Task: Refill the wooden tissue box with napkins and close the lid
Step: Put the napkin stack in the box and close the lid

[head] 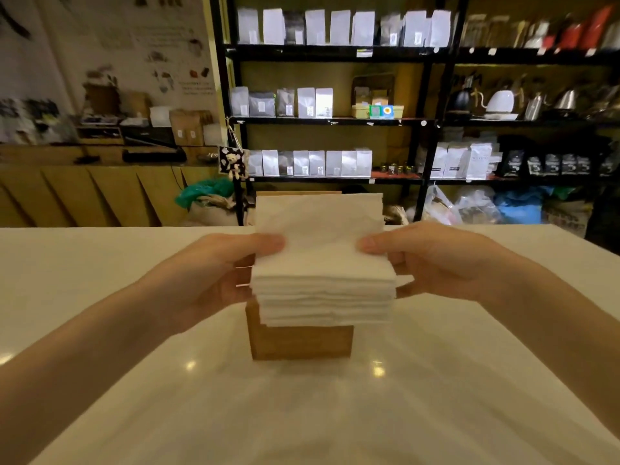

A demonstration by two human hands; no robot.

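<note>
Holding: your left hand [214, 273] and right hand [432, 263] clamp one thick stack of napkins [322, 263] from either side, thumbs laid on top, fingers curled under the edges. Box [302, 340]: wooden, directly beneath your grip, standing on the white counter [302, 414]; the stack's lower sheets sit at its open top. Lid [298, 193]: a wooden edge shows behind the stack.

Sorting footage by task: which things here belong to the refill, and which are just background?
In use: napkin stack, wooden tissue box, left hand, right hand.
Background: coffee bags, kettles, black shelving.
</note>
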